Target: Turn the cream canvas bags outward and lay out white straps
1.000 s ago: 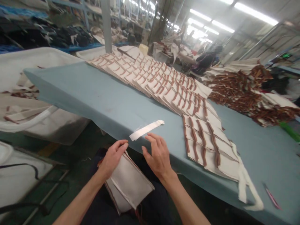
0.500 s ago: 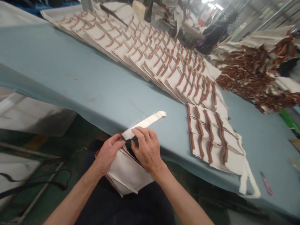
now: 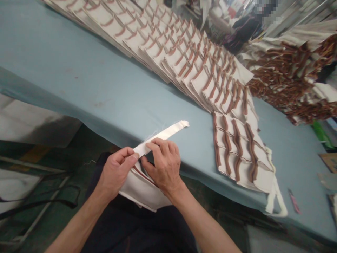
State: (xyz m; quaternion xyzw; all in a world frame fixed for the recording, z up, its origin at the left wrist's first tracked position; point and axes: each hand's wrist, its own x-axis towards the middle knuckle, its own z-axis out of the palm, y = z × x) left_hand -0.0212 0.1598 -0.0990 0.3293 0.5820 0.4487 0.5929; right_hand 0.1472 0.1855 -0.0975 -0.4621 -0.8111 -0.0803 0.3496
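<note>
Pinching near end of white strip (image 3: 171, 131) by front edge of blue table (image 3: 113, 84) w/ L hand (image 3: 116, 172) — narrow grip, thumb to forefinger. Touching same strip w/ fingertips of R hand (image 3: 165, 163), thumb apart; can't tell if gripping. Can see strip's far end resting on table. Also cream fabric (image 3: 142, 192) below table edge, under both hands, partly hidden by R hand — can't make out any L-hand hold on it. Can't see all brown-trimmed panels (image 3: 173, 58) on table, cut off at top.

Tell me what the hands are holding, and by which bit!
The left hand pinches the white strip by its near end. The right hand touches it just beyond. I can't tell if either grips the pale fabric below.
</note>
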